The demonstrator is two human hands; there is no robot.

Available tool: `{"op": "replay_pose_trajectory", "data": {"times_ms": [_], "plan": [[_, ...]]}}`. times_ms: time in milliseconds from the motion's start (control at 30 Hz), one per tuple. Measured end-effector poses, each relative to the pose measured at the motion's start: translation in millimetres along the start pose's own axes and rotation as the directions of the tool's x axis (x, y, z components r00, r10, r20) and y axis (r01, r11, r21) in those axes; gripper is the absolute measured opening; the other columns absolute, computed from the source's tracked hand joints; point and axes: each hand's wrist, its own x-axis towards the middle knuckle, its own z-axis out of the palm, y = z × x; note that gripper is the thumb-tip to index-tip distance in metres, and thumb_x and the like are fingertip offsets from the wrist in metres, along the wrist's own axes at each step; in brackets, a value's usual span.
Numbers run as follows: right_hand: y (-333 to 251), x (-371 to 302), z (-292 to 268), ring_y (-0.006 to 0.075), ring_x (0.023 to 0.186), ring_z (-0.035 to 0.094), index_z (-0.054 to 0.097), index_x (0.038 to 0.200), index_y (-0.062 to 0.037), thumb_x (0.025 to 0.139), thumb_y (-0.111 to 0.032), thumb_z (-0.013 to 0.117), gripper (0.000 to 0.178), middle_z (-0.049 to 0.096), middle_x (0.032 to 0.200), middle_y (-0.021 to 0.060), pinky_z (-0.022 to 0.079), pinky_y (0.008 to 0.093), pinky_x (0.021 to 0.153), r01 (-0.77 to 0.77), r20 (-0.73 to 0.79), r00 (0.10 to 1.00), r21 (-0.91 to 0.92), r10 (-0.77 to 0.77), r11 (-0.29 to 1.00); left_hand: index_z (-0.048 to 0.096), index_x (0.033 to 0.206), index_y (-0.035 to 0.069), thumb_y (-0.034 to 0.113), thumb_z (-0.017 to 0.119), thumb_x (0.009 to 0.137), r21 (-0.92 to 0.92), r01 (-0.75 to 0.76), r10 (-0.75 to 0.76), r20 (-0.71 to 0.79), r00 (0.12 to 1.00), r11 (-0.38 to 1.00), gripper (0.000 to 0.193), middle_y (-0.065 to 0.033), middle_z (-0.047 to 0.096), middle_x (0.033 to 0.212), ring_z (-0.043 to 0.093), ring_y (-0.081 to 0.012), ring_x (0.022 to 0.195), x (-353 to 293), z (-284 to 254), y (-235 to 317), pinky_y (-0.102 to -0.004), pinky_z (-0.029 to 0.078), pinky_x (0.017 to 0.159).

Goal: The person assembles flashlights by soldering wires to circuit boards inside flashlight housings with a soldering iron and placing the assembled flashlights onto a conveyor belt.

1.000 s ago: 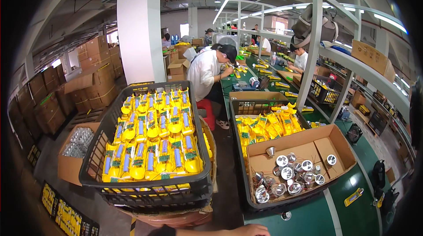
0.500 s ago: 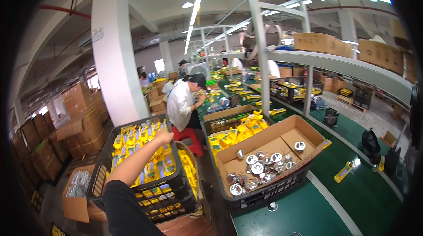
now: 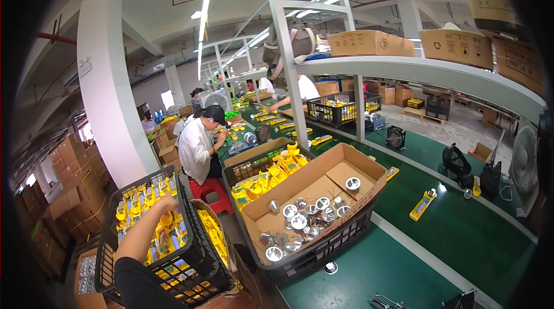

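My left hand point(image 3: 167, 202) reaches into a black plastic crate point(image 3: 104, 260) at the left, down among many yellow plastic housings point(image 3: 144, 193) with pale bluish strips. Its fingers point down and away, hidden by the hand, so whether they grip a housing does not show. My right hand is out of view. Right of that crate, a cardboard tray point(image 3: 259, 213) holds loose silver reflector cups point(image 3: 298, 221) with thin wires. It rests tilted on another black crate point(image 3: 288, 274), where more yellow housings point(image 3: 268, 176) lie behind the tray.
A green conveyor belt point(image 3: 461, 239) runs along the right with yellow pieces on it. One reflector cup point(image 3: 330, 268) lies on the green bench point(image 3: 358, 286). A seated co-worker point(image 3: 196, 141) works ahead on a red stool point(image 3: 210, 196). Metal posts point(image 3: 285, 66) carry a shelf of cartons.
The view has turned to the right, so everything sits farther left. My left hand has moved nearer and deeper over the housings, from the crate's far right part.
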Motion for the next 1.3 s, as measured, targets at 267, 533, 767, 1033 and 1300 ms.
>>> {"op": "replay_pose_trajectory", "data": {"times_ms": [267,533,767,1033,1300], "plan": [[-3,0,4,0.0066,0.045,0.042,0.050,0.081,-0.0026,0.083,-0.013,0.052,0.010,0.050,0.058,0.0023,0.033,0.0182,0.040,-0.003,0.035,0.999,-0.030,0.004,1.000,0.042,0.121,0.000,0.017,0.070,0.063,0.152,0.395,-0.391,-0.059,0.919,0.906,0.067,-0.0143,0.050,0.118,0.052,-0.0243,0.105,111,32,-44,-0.0327,0.045,0.085],[-3,0,0,0.0070,0.045,0.044,0.051,0.084,-0.0018,0.083,-0.014,0.053,0.013,0.051,0.058,0.0036,0.033,0.0187,0.038,0.014,0.002,1.000,-0.033,-0.014,0.999,0.053,0.107,-0.001,0.025,0.057,0.074,-0.171,0.238,-0.269,-0.195,0.943,0.956,0.042,-0.0197,0.055,0.107,0.054,-0.0350,0.098,18,0,8,-0.0539,0.044,0.075],[-3,-1,6,0.0070,0.042,0.042,0.052,0.079,-0.0015,0.084,-0.014,0.052,0.014,0.052,0.058,0.0039,0.032,0.0190,0.037,0.061,0.041,0.997,-0.034,-0.060,0.998,0.055,0.100,-0.001,0.031,0.050,0.077,-0.421,0.116,-0.207,-0.177,0.962,0.900,0.040,-0.0195,0.057,0.097,0.056,-0.0335,0.087,57,-21,-41,-0.0553,0.044,0.067],[-9,0,6,0.0063,0.042,0.043,0.050,0.079,-0.0029,0.084,-0.016,0.054,0.014,0.051,0.057,0.0034,0.032,0.0182,0.037,0.101,0.046,0.994,-0.039,-0.099,0.994,0.050,0.103,-0.005,0.028,0.047,0.082,-0.626,-0.191,0.053,-0.231,0.971,0.756,0.040,-0.0161,0.057,0.086,0.057,-0.0229,0.076,34,-60,-9,-0.0356,0.045,0.058],[-65,-31,6,0.0071,0.047,0.046,0.050,0.085,-0.0011,0.083,-0.015,0.056,0.015,0.052,0.061,0.0041,0.036,0.0186,0.042,0.294,0.058,0.955,-0.091,-0.289,0.952,0.052,0.099,0.000,0.034,0.051,0.083,-0.385,-0.649,0.656,-0.136,0.743,0.656,0.038,-0.0140,0.058,0.086,0.056,-0.0199,0.076,-185,-64,94,-0.0327,0.045,0.069]]}}
